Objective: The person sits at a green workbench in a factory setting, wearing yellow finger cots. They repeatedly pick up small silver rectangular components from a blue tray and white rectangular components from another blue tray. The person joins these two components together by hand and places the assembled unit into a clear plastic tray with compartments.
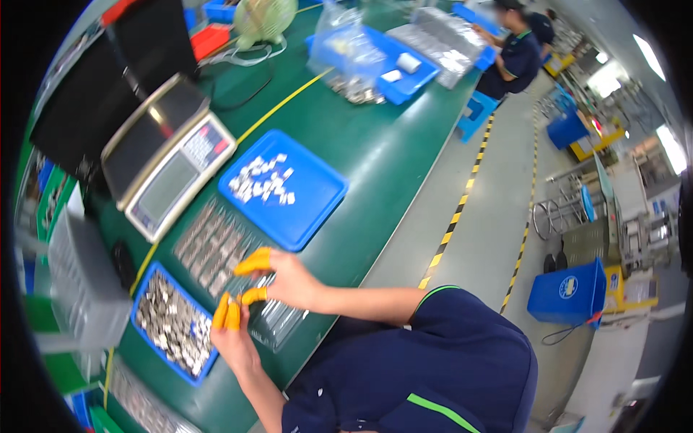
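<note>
Yellow finger covers are on the fingertips of both my hands. My left hand [234, 343] is closed in a pinch at the right edge of a blue tray [154, 333] heaped with small metal parts [173, 317]. Whatever sits between those fingertips is too small to make out. Just right of it, my right hand [289, 280] hovers over a clear plastic blister tray [278, 321], thumb and forefinger spread apart. Its thumb comes close to the left fingertips. The blister tray's far cells hold rows of metal parts [216, 242]; some nearer cells look bare.
Beyond my hands lies a blue tray [317, 195] with scattered white pieces [263, 180]. A weighing scale [170, 169] stands at left, near stacked clear trays [86, 274]. Farther off are a plastic bag [346, 43], a green fan [266, 18] and a seated person [516, 54].
</note>
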Available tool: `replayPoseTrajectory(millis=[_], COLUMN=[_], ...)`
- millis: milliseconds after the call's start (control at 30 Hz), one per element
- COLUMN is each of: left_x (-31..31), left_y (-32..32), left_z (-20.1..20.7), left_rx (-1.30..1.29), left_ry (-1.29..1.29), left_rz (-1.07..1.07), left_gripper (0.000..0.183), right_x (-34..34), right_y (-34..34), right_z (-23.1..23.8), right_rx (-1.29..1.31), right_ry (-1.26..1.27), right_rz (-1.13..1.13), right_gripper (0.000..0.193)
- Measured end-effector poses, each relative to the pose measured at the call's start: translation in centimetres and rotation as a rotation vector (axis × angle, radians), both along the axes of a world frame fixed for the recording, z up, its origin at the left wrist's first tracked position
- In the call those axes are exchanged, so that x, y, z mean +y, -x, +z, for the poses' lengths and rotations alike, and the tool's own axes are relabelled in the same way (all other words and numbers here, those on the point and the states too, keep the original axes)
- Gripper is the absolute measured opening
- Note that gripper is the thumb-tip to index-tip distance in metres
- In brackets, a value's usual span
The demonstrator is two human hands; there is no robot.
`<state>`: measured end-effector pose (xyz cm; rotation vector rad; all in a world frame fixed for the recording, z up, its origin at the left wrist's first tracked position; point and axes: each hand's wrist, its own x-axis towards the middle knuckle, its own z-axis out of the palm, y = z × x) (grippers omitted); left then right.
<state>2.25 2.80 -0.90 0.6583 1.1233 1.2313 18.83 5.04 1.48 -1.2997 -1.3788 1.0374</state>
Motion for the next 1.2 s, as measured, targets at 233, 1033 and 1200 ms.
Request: replayPoseTrajectory(millis=[233,1033,1200], left_x=[0.1,0.4,1.0], left_y=[0.3,-1.6,-2.3], left_z=[-0.5,1.1,1.8], left_rx=[-0.037,0.056,0.091], left_ry=[-0.023,-0.090,-0.103], left_rz=[-0.078,-0.022,-0.098], left_gripper=[0.032,0.024,0.023], right_x=[-0.5,0.3,0.5], right_y=[-0.6,-2.1,-2.9], right_z=[-1.0,-1.9,-2.3], right_rx=[0.502,0.741,0.722], right_ry=[0.349,0.454,0.402], right_rz=[0.271,0.381,0.411], right_gripper=[0.023,0.018,0.014])
